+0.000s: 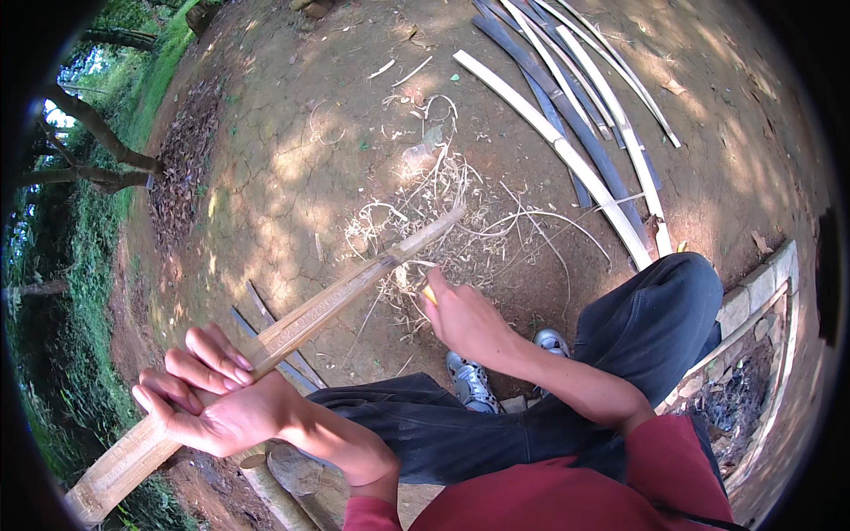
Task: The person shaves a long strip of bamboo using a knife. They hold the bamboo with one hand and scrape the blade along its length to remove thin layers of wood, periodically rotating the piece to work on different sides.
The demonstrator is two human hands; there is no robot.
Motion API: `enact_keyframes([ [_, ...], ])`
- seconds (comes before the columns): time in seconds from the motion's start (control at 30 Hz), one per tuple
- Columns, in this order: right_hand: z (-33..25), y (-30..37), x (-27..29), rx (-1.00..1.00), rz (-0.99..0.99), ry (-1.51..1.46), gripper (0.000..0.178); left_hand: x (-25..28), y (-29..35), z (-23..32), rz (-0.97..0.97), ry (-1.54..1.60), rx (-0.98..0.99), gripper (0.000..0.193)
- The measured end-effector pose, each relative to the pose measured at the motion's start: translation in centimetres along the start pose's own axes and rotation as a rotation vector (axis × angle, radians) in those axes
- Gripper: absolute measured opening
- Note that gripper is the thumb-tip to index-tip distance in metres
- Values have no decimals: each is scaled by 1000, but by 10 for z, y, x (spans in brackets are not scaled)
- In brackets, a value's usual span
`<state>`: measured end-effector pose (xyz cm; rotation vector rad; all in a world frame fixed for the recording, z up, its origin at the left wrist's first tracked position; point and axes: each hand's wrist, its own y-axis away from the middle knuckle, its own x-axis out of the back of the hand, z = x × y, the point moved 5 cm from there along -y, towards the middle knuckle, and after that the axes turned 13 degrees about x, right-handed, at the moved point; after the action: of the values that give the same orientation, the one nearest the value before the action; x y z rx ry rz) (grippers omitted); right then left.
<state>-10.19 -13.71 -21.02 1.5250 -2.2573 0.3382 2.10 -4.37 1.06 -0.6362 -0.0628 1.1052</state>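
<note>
A long split bamboo strip runs slantwise from the lower left to the middle, its far end tapering above a heap of shavings. My left hand grips it along its lower half, palm turned up and fingers curled round the edge. Close to the strip's far part, my right hand is closed on a small yellow-handled tool. Most of that tool is hidden by my fingers, so its kind cannot be made out. A thin pale curl shows between the tool and the strip.
Pale shavings and long curled slivers litter the cracked earth. Several pale and dark strips lie at the upper right. A brick-edged pit is beside my right knee. Round logs lie at lower left; trees and greenery line the left.
</note>
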Motion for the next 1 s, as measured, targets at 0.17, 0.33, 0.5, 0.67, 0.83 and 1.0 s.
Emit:
enact_keyframes([
  [0.17,-25,11,-3,79,48,-115,24,-5,12,16,-27,-73,-23,38],
  [0.33,-28,12,-7,91,35,-163,23,-6,9,9,-22,-73,25,39],
  [0.5,-13,5,-16,13,-25,-82,23,-2,4,8,-26,-47,6,39],
  [0.67,57,-7,-35,-56,13,-7,30,4,-4,4,35,-56,3,39],
  [0.83,-39,-3,6,134,18,-142,32,-7,2,3,-37,-5,4,38],
  [1.0,-52,5,-1,114,-6,-184,25,6,2,7,-103,14,37,37],
])
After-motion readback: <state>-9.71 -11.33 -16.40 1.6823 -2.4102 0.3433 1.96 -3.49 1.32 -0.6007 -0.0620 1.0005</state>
